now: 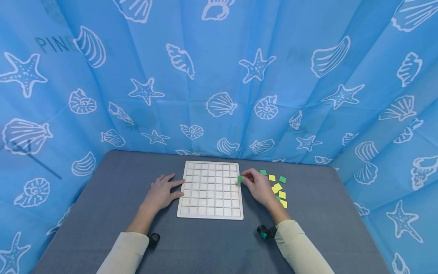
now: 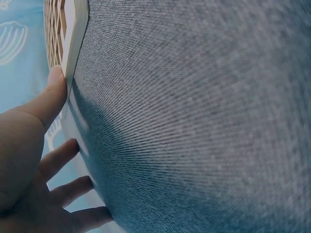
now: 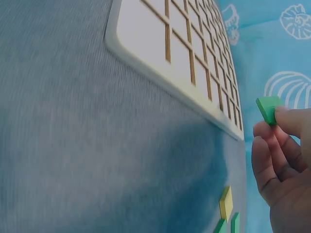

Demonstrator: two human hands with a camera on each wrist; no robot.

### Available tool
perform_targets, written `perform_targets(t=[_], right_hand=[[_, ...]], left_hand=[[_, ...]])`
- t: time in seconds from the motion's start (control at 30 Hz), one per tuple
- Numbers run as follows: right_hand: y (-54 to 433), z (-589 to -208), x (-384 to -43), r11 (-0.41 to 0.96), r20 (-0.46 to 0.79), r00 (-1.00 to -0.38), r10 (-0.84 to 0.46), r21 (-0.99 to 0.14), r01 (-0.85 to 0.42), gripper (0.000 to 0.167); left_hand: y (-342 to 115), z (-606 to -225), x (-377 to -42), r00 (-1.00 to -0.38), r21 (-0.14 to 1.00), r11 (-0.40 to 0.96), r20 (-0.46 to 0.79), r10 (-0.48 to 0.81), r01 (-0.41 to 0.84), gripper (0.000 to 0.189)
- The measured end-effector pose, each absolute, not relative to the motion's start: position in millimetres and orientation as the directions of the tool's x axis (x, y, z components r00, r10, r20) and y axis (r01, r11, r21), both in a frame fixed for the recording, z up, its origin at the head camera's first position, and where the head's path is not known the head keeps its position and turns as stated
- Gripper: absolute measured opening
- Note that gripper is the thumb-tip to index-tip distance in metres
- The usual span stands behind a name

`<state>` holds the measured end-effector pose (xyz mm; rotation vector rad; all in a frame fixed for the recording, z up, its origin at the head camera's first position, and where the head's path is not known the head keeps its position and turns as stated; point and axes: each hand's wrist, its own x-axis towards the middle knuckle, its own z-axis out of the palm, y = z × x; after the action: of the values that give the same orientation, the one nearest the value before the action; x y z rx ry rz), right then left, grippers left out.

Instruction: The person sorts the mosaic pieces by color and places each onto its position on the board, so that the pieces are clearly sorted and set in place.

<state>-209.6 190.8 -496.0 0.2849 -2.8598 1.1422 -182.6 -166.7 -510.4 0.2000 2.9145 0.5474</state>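
A pale wooden grid board (image 1: 210,218) with rows of square cells lies on the grey table. My left hand (image 1: 160,194) rests at its left edge, thumb and index finger touching the rim and the other fingers spread on the cloth. In the left wrist view the thumb (image 2: 54,90) presses the board's side. My right hand (image 1: 259,186) pinches a green square tile (image 3: 268,108) between thumb and fingers, just above the board's right edge. All the cells I can see hold no coloured tile.
Right of the board lie several loose tiles, among them a yellow tile (image 1: 272,177) and a green tile (image 1: 282,179); some overlap. A blue curtain (image 1: 191,95) with white shells and starfish hangs around the grey table (image 1: 205,247). Each wrist wears a dark band.
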Motion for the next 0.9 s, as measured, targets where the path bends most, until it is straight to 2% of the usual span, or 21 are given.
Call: perform_targets(t=[0.9], right_hand=[[137.2,-499.6,-225.5,0.590,0.024,-0.992,-0.127,-0.802,-0.095,0.011]], left_hand=[[-167.2,-510.1,-183.7,-0.974,0.331,0.933,-0.124,0.192,0.142,0.057]])
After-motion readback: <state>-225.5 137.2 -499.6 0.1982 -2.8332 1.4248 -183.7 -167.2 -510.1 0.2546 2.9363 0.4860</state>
